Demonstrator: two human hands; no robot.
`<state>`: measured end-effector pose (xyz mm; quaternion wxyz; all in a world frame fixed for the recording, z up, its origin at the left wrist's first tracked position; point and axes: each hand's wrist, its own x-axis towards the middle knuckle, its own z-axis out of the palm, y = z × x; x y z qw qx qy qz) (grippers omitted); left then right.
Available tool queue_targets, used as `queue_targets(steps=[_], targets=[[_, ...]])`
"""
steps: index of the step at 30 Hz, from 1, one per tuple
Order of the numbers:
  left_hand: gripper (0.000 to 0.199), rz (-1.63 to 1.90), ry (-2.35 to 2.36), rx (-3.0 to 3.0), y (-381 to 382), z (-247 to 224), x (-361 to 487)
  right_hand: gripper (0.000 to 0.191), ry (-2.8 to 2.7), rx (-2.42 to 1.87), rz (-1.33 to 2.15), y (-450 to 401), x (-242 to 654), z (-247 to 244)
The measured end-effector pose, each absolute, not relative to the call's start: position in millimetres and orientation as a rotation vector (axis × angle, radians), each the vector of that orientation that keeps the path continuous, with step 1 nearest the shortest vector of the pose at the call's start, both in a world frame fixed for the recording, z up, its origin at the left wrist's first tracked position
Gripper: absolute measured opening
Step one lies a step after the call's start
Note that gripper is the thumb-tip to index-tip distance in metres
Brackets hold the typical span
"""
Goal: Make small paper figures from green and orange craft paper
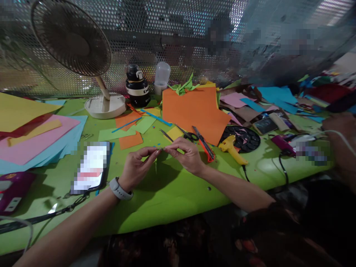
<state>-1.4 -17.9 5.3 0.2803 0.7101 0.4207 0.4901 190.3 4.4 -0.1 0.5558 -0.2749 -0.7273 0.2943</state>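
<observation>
My left hand (139,166), with a pale band at its wrist, pinches a small thin greenish piece (160,148) over the green table (167,200). My right hand (185,155) meets it fingertip to fingertip, its thumb and index finger closed at the other end of the same piece. The piece is too small to make out well. Just beyond my right hand lie black-handled scissors (191,136) and a red cutter (205,146). Pointed tweezers (166,135) rest behind the fingertips. A yellow glue gun (233,150) lies further right.
Orange sheets (189,111) lie at the back, coloured papers (41,137) at the left. A phone (91,167) is beside my left wrist. A fan (105,105), black bottle (138,89) and black round tray (250,140) stand around. Another person's arm (340,148) is at the right.
</observation>
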Motion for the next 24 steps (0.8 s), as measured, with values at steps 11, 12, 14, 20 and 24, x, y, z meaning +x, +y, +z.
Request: queue_targets(steps=[11,12,14,20,24], targets=[[0.019,1.288,1.173,1.886,-16.7,5.0,-1.5,0.006,-1.669,-0.735,0.807,3.4,189.1,0.0],[0.020,1.281,1.165,1.862,-16.7,4.0,-1.5,0.006,-1.671,-0.730,0.806,3.6,189.0,-0.2],[0.021,1.277,1.150,1.819,-16.3,1.9,-1.7,0.006,-1.674,-0.713,0.784,4.0,189.0,-0.4],[0.019,1.269,1.139,1.796,-14.4,-1.1,-2.6,0.006,-1.684,-0.711,0.766,4.3,188.4,-1.0],[0.019,1.269,1.123,1.801,-13.7,0.1,-3.5,0.008,-1.676,-0.719,0.777,4.4,187.9,-2.1]])
